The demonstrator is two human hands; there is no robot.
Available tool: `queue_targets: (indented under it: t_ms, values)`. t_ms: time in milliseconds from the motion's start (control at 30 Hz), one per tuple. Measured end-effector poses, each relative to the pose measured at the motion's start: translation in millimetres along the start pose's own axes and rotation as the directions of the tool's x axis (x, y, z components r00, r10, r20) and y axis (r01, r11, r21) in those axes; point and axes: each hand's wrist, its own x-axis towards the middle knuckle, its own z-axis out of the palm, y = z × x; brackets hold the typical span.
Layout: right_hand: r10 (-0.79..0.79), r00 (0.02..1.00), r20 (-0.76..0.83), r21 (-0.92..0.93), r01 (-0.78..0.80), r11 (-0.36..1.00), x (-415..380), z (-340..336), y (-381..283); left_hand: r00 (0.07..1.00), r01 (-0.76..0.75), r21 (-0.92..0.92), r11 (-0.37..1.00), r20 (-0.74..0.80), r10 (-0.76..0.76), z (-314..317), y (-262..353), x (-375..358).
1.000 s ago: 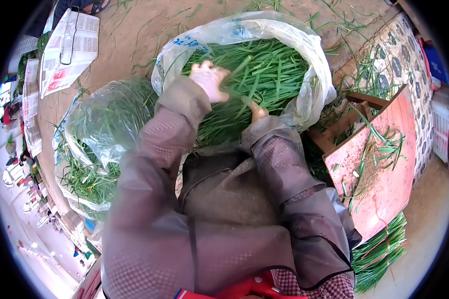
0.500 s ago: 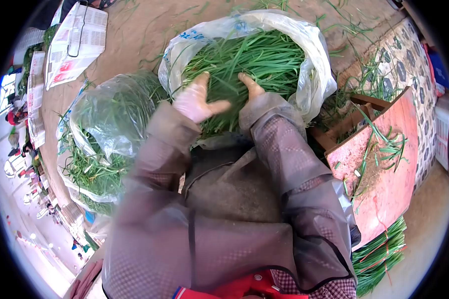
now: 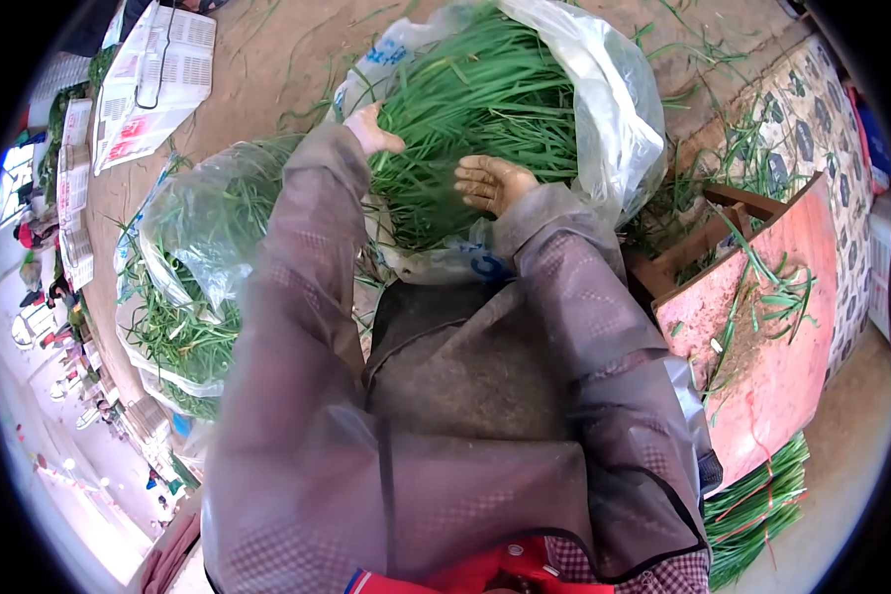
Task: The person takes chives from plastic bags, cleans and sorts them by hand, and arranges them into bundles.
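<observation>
Long, flat green leaves that look like garlic chives [image 3: 485, 109] fill an open clear plastic bag [image 3: 619, 119] in front of me. At the left side of the heap is my left hand [image 3: 371, 131], its thumb stretched away from the other fingers, which are partly hidden against the leaves. My right hand [image 3: 495, 183] lies over the near part of the heap, palm showing and fingers extended to the left, with nothing held. Blue print marks the bag's rim. Left of it stands another clear bag [image 3: 208, 233], also stuffed with the greens.
On my right, a reddish wooden board [image 3: 762, 346] carries loose leaves and dirt, beside a wooden frame [image 3: 698, 243]. A tied bundle of greens [image 3: 757, 510] lies below it. Printed white sacks [image 3: 158, 84] stand far left. Stray leaves litter the floor.
My hands have moved apart, the left outward and up, the right turning palm inward. The leaves have shifted upward over the bag's far rim, and the bag's near edge shows more.
</observation>
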Motion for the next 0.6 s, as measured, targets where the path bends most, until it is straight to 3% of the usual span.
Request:
queue_targets:
  t_ms: [67, 133, 167, 267, 333, 367, 400, 467, 533, 600]
  values:
    - [-0.018, 0.992, 0.124, 0.045, 0.012, 0.999, -2, 2, 3, 0.999, -0.019, -0.063, 0.998, 0.037, 0.021, -6, -12, 10]
    - [-0.038, 0.995, 0.088, 0.019, 0.036, 0.999, -11, 25, 0, 0.992, -0.055, -0.197, 0.979, 0.103, 0.077, -10, -22, 19]
    - [-0.122, 0.985, 0.125, 0.077, 0.113, 0.991, -7, 30, 2, 0.988, -0.076, -0.228, 0.971, 0.110, 0.103, -9, -27, 23]
    - [-0.245, 0.955, 0.165, 0.150, 0.221, 0.964, 11, 49, 6, 0.987, -0.055, -0.173, 0.983, 0.137, 0.079, -5, -45, 37]
    - [-0.180, 0.984, 0.000, 0.251, 0.174, 0.952, 45, 41, 23, 0.983, -0.069, -0.212, 0.975, 0.151, 0.102, -2, -54, 42]
    - [-0.078, 0.996, 0.039, 0.170, 0.070, 0.983, 89, 9, 50, 0.978, -0.087, -0.254, 0.963, 0.160, 0.131, -2, -56, 43]
    - [-0.080, 0.996, 0.039, 0.171, 0.072, 0.983, 92, 4, 55, 0.978, -0.089, -0.253, 0.963, 0.160, 0.132, -6, -50, 39]
    - [-0.022, 0.994, -0.107, 0.136, 0.036, 0.990, 91, 2, 57, 0.967, -0.097, -0.393, 0.914, 0.178, 0.179, -16, -35, 27]
    - [-0.070, 0.997, -0.025, 0.101, 0.072, 0.992, 87, -2, 54, 0.966, -0.064, -0.423, 0.904, 0.200, 0.162, -13, -53, 36]
    - [-0.118, 0.989, 0.090, -0.219, 0.135, 0.966, 82, 2, 45, 0.966, -0.026, -0.454, 0.891, 0.218, 0.140, -11, -62, 40]
